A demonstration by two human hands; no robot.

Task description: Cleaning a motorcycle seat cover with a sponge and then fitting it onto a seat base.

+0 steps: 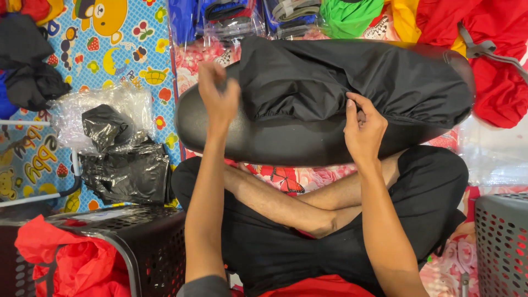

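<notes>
A long black padded seat (275, 140) lies across my crossed legs. A black fabric cover (352, 77) with an elastic hem is stretched over its right part; the left end is bare. My left hand (218, 96) grips the cover's edge near the seat's top left. My right hand (363, 129) pinches the gathered hem at the front middle.
A black perforated basket (148, 242) holding red fabric (71, 261) stands at my left knee, a grey basket (503, 242) at the right. Clear bags with black covers (118, 157) lie on the patterned mat (99, 49). Red cloth (495, 60) and packaged covers (236, 19) lie beyond the seat.
</notes>
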